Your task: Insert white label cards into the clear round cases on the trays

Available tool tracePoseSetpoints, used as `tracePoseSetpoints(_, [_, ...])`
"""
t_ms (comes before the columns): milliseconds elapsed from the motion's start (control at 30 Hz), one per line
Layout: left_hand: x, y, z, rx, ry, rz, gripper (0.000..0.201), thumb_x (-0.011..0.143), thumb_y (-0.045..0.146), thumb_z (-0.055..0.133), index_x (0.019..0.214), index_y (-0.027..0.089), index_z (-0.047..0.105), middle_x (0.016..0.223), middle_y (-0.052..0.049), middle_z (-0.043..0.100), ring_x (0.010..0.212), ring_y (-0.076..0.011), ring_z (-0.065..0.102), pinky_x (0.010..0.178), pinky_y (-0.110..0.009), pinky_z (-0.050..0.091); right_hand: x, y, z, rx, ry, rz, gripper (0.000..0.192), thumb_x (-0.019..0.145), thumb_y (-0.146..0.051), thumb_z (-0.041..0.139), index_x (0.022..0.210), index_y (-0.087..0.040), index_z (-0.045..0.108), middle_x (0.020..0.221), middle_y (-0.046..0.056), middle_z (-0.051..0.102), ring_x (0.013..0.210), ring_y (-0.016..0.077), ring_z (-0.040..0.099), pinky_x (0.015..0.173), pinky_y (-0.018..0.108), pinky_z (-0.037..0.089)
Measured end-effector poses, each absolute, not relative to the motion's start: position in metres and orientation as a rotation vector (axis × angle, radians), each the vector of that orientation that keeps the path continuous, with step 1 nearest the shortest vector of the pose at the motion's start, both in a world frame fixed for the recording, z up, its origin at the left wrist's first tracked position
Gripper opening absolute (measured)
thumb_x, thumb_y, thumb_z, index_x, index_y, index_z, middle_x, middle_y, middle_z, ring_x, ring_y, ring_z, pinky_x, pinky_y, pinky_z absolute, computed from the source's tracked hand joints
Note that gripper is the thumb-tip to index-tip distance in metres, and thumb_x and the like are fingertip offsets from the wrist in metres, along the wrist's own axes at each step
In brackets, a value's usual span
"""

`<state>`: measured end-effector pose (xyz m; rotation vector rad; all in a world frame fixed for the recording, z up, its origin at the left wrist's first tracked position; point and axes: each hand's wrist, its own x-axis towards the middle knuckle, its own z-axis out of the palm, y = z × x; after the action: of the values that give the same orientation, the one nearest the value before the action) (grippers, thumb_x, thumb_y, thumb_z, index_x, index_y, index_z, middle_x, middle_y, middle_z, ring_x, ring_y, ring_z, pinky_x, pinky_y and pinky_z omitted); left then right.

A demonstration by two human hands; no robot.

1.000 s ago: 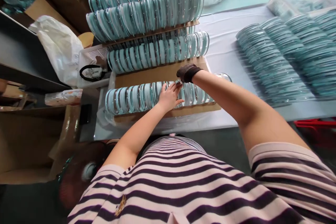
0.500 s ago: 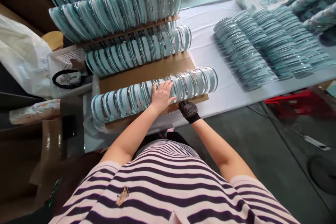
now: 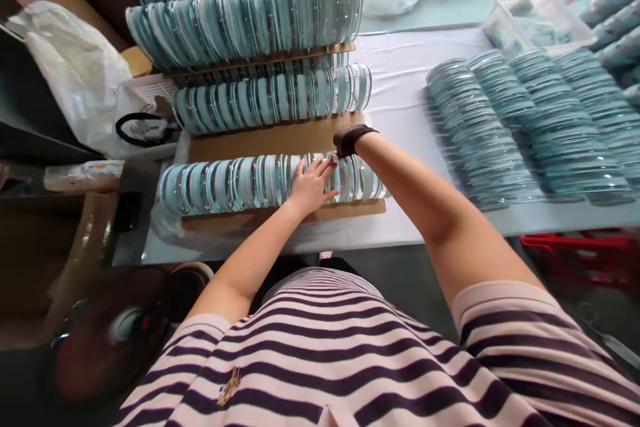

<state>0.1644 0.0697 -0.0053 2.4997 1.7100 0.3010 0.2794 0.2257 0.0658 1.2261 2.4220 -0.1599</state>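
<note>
Nearest the person, the front row of teal hoops (image 3: 225,181) stands on cardboard (image 3: 270,137) at the table's edge; the left hand (image 3: 311,185) lies flat, fingers spread, upon it; the gloved right hand (image 3: 350,141) reaches just behind, its grip hidden.

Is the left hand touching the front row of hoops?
Touching. The head view shows the left hand lying flat on the front row of hoops, fingers spread over their tops, with no gap visible.
</note>
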Motion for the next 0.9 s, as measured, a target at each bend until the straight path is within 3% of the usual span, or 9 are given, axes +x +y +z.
tracePoseSetpoints(133, [0.158, 0.065, -0.007, 2.47, 1.761, 0.267, 0.07, 0.091, 0.049, 0.056, 0.153, 0.023, 0.039, 0.159, -0.01, 0.04, 0.151, -0.029, 0.028, 0.125, -0.054, 0.009, 0.27, 0.212, 0.069, 1.025, 2.42, -0.026, 0.031, 0.085, -0.026, 0.063, 0.11, -0.011, 0.073, 0.104, 0.016, 0.072, 0.103, 0.031, 0.065, 0.086, 0.046, 0.05])
tracePoseSetpoints(300, [0.162, 0.061, -0.004, 2.424, 1.824, 0.285, 0.068, 0.089, 0.047, 0.06, 0.152, 0.025, 0.042, 0.158, -0.007, 0.042, 0.15, -0.027, 0.03, 0.126, -0.052, 0.009, 0.318, 0.142, 0.061, 1.262, 2.669, -0.066, 0.032, 0.093, -0.029, 0.048, 0.11, -0.017, 0.072, 0.103, 0.017, 0.073, 0.098, 0.03, 0.068, 0.081, 0.037, 0.048])
tracePoseSetpoints(433, [0.167, 0.061, -0.002, 2.426, 1.821, 0.276, 0.067, 0.09, 0.047, 0.06, 0.151, 0.026, 0.042, 0.158, -0.006, 0.041, 0.15, -0.0261, 0.03, 0.126, -0.051, 0.009, 0.356, 0.072, 0.004, 1.478, 2.686, -0.233, 0.038, 0.097, -0.034, 0.04, 0.111, -0.019, 0.072, 0.1, 0.014, 0.075, 0.088, 0.0251, 0.069, 0.07, 0.029, 0.042])
tracePoseSetpoints(533, [0.165, 0.06, -0.004, 2.43, 1.83, 0.285, 0.067, 0.089, 0.047, 0.06, 0.151, 0.026, 0.042, 0.158, -0.007, 0.041, 0.15, -0.0265, 0.03, 0.125, -0.051, 0.009, 0.363, 0.041, -0.048, 1.538, 2.675, -0.349, 0.04, 0.098, -0.033, 0.039, 0.113, -0.019, 0.073, 0.106, 0.014, 0.075, 0.091, 0.025, 0.069, 0.07, 0.03, 0.042])
tracePoseSetpoints(633, [0.163, 0.057, -0.005, 2.451, 1.832, 0.297, 0.067, 0.089, 0.046, 0.061, 0.15, 0.025, 0.043, 0.158, -0.008, 0.042, 0.15, -0.0269, 0.03, 0.125, -0.052, 0.009, 0.366, 0.035, -0.069, 1.542, 2.676, -0.395, 0.042, 0.099, -0.035, 0.038, 0.116, -0.021, 0.074, 0.112, 0.014, 0.074, 0.094, 0.0254, 0.069, 0.072, 0.031, 0.042])
tracePoseSetpoints(767, [0.171, 0.058, 0.0, 2.46, 1.847, 0.328, 0.064, 0.09, 0.046, 0.06, 0.148, 0.022, 0.046, 0.158, -0.01, 0.041, 0.152, -0.0293, 0.026, 0.125, -0.054, 0.009, 0.383, 0.066, -0.026, 1.531, 2.767, -0.289, 0.045, 0.1, -0.044, 0.037, 0.112, -0.023, 0.075, 0.108, 0.012, 0.075, 0.094, 0.0241, 0.069, 0.072, 0.028, 0.043])
tracePoseSetpoints(900, [0.198, 0.073, 0.003, 2.528, 1.765, 0.338, 0.073, 0.09, 0.049, 0.058, 0.154, 0.02, 0.037, 0.163, -0.012, 0.032, 0.154, -0.0303, 0.018, 0.124, -0.055, 0.01, 0.39, 0.144, 0.05, 1.693, 2.664, -0.024, 0.046, 0.1, -0.041, 0.037, 0.118, -0.016, 0.071, 0.116, 0.017, 0.07, 0.1, 0.0241, 0.066, 0.076, 0.027, 0.044])
